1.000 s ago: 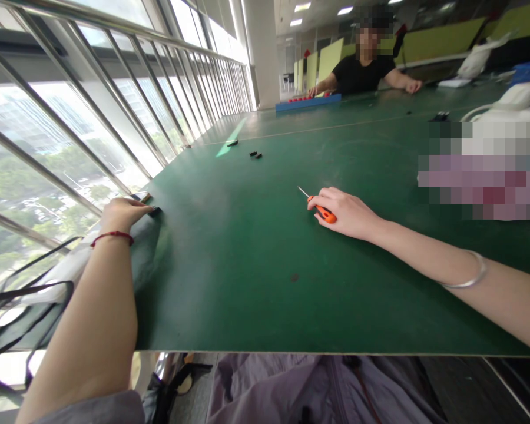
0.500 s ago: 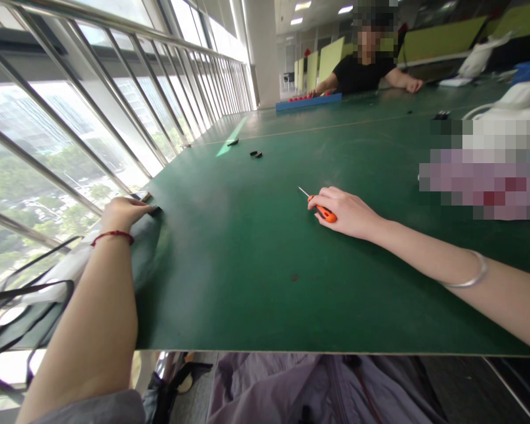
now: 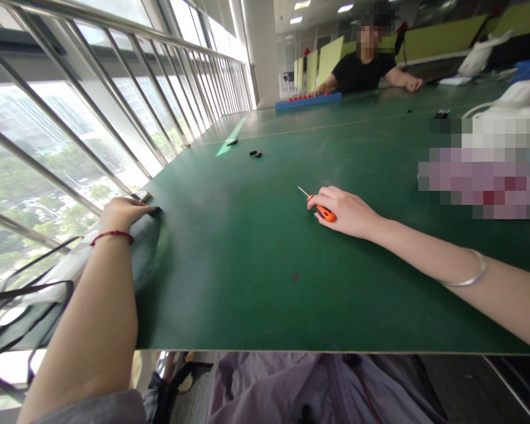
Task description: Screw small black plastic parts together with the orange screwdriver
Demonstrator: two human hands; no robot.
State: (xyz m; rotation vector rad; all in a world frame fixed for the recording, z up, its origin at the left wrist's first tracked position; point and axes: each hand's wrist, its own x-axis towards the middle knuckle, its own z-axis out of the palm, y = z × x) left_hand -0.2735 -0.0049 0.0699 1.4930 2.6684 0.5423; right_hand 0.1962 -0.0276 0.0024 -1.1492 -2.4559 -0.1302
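Observation:
My right hand [image 3: 347,213] rests on the green table [image 3: 247,265], fingers closed around an orange and black screwdriver [image 3: 325,213]. Its thin metal shaft points away and to the left, touching nothing that I can see. At the table's left edge, my left hand [image 3: 122,212] pinches a small black piece [image 3: 155,211] at or just above the surface. Fingers hide part of that piece, so its kind is unclear. Right behind the left hand lies a flat dark item with a light brown edge [image 3: 143,196], partly covered.
Several small black pieces [image 3: 255,154] lie farther back on the table. A metal railing [image 3: 128,70] and black straps [image 3: 35,288] border the left side. Across the table sits a person [image 3: 364,70] beside a blue tray [image 3: 309,102] with red parts. A blurred-out white and pink heap [image 3: 490,171] lies at right.

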